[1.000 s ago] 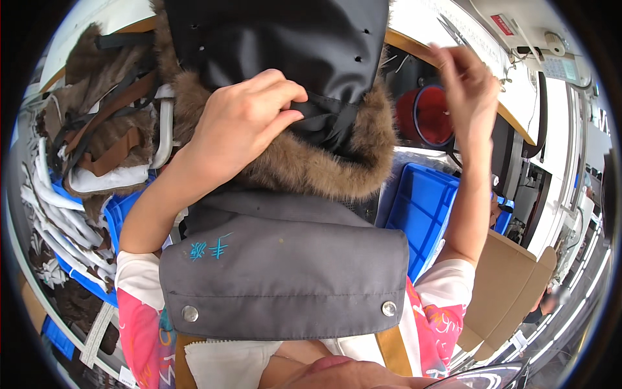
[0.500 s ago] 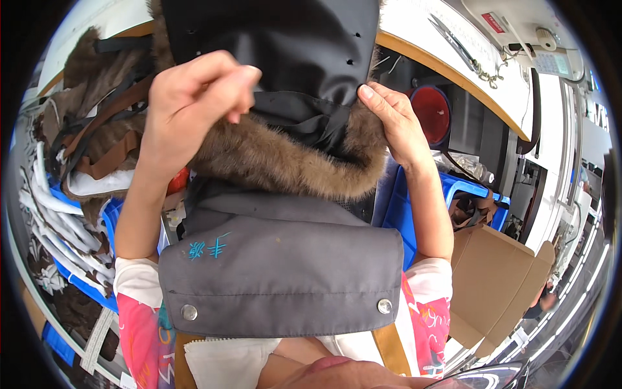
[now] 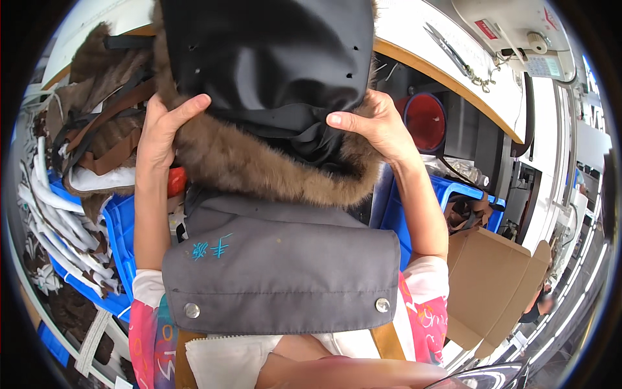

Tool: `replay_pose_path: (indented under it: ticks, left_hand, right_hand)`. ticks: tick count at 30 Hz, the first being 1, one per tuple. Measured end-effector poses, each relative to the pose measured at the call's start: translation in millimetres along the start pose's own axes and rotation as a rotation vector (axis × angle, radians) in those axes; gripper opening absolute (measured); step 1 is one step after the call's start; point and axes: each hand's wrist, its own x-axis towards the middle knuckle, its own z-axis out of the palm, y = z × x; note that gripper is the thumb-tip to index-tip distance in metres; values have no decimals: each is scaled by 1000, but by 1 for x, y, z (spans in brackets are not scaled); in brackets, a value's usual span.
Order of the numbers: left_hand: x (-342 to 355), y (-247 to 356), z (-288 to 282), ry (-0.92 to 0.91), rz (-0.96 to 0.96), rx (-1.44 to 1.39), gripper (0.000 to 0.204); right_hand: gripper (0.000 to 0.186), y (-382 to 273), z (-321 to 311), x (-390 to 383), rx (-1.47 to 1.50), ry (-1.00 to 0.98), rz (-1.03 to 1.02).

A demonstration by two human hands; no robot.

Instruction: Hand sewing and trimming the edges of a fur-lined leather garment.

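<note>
A brown fur piece [image 3: 265,165] with a shiny black lining [image 3: 265,58] is held up in front of me, lining side facing me. Small dark holes show near both sides of the lining, and its lower part lies in loose folds. My left hand [image 3: 167,129] is closed on the left edge, thumb along the fur border and fingers behind. At the right edge, my right hand [image 3: 379,129] grips it with the thumb pressed on the black lining; its fingers are mostly hidden behind. The fur border curves between the two hands, above my grey apron [image 3: 278,266].
Blue bins with white strips [image 3: 58,220] and brown fur pieces [image 3: 107,155] stand at left. On the right are a blue bin [image 3: 431,201], a cardboard box [image 3: 486,279] and a red round container [image 3: 426,122]. Tweezers [image 3: 447,48] lie on the white table near a sewing machine [image 3: 518,32].
My left hand, raised off the fur piece before, has come down and now grips its left edge. My right thumb has shifted left onto the lining.
</note>
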Motion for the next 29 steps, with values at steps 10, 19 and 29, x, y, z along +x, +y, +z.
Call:
replay_pose_path:
  ticks: [10, 19, 29]
  left_hand:
    - [-5, 15, 13, 99, 304, 252, 25]
    - [-1, 17, 4, -60, 169, 65, 25]
    - [18, 57, 23, -166, 125, -67, 44]
  right_hand:
    - [20, -9, 11, -20, -505, 257, -130]
    - [23, -2, 0, -19, -156, 164, -90]
    - [38, -22, -5, -25, -211, 128, -30]
